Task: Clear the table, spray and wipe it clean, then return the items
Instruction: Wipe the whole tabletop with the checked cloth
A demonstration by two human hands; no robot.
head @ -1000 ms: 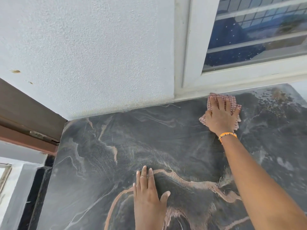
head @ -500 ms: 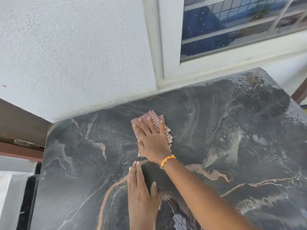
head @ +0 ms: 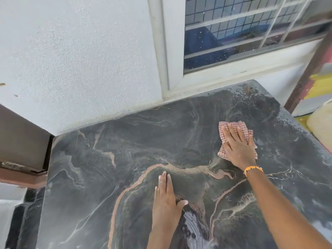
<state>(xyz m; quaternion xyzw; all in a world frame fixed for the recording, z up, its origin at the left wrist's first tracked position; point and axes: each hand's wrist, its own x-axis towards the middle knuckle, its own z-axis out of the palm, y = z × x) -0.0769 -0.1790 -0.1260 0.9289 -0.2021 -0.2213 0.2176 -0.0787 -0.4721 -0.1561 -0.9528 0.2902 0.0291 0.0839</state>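
The table (head: pixel 111 177) is a dark marbled stone slab with pinkish veins, set against a white wall. A red-and-white checked cloth (head: pixel 224 130) lies flat on its right half. My right hand (head: pixel 237 148) presses down on the cloth with fingers spread, covering most of it; an orange bracelet sits on that wrist. My left hand (head: pixel 166 198) rests palm-down on the bare stone nearer to me, fingers together, holding nothing. Wet smears and droplets show on the right side of the slab.
A white textured wall (head: pixel 80 60) backs the table, with a white-framed window (head: pixel 251 33) at the upper right. A brown door frame (head: pixel 21 144) stands at the left. A pale yellow container (head: pixel 321 123) sits past the table's right edge.
My right hand swept the cloth from the back right to the middle, then back to the right. My left hand stayed flat in place.
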